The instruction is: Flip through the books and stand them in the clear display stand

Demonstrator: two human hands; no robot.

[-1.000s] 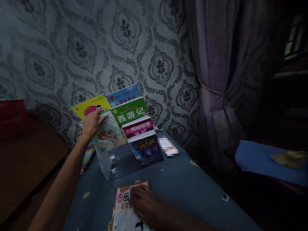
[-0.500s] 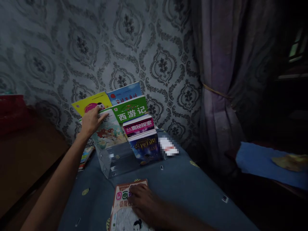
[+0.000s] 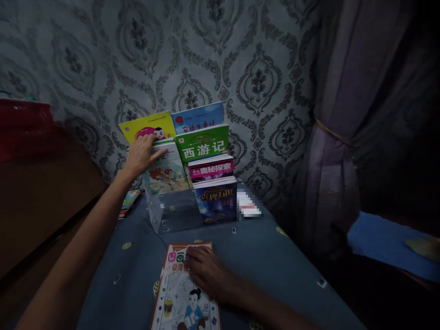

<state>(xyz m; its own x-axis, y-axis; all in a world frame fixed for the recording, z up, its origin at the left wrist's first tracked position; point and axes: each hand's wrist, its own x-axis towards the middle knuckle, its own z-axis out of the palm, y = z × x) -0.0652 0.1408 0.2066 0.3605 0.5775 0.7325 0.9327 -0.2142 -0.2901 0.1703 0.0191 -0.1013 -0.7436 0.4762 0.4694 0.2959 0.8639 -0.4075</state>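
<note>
My left hand (image 3: 141, 155) is at the top edge of a pale storybook (image 3: 167, 172), fingers over the edge and thumb on the front cover. That book leans in a clear acrylic book stand (image 3: 175, 211). Behind it rises a yellow book (image 3: 147, 123); a blue book (image 3: 199, 117) and a green book (image 3: 202, 144) stand beside it. Lower on the right are a pink-covered book (image 3: 211, 170) and a dark blue book (image 3: 216, 201). Flat on the cloth in front lies a brown-bordered picture book (image 3: 182, 293), with my right hand (image 3: 208, 272) resting open on its cover.
A blue patterned cloth (image 3: 275, 275) covers the table. Left of the stand lie some books (image 3: 129, 203), and a blurred-out white item (image 3: 249, 204) is on the right. A cardboard box (image 3: 44, 197) with a red container (image 3: 25, 128), a curtain (image 3: 337, 160) and a blue cloth (image 3: 385, 243) surround it.
The camera view has shifted, so the stand appears further right and higher, and more of the front picture book shows. Both hands keep their places on the books.
</note>
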